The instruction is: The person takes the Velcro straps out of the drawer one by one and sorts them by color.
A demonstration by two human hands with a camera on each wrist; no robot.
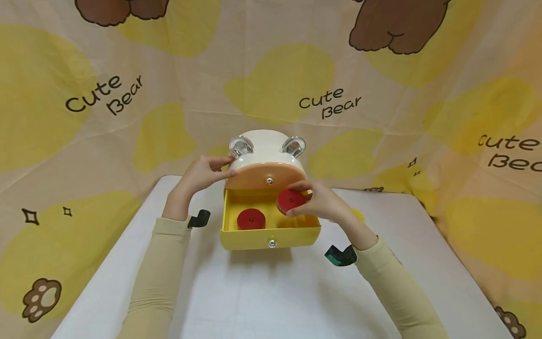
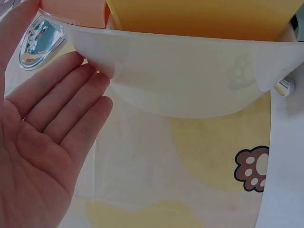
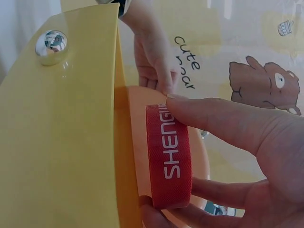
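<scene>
A small white storage box (image 1: 267, 145) with silvery ears stands on the table, its yellow lower drawer (image 1: 250, 239) pulled out. In the head view a roll of red ribbon (image 1: 251, 220) lies in the drawer's left part. My right hand (image 1: 325, 203) grips a second red ribbon roll (image 3: 168, 156) between thumb and fingers, over the right part of the drawer; white lettering runs along its edge. With straight fingers, my left hand (image 1: 200, 175) touches the box's left side, thumb near the orange upper drawer (image 1: 247, 180). In the left wrist view its palm (image 2: 38, 156) shows bare.
The box stands on a white table (image 1: 271, 292), near its back edge. A patterned cloth (image 1: 271, 80) hangs behind. Partly hidden behind my right wrist is something yellow and rounded (image 1: 358, 215). Silvery round knobs (image 1: 272, 243) stick out from the drawer fronts.
</scene>
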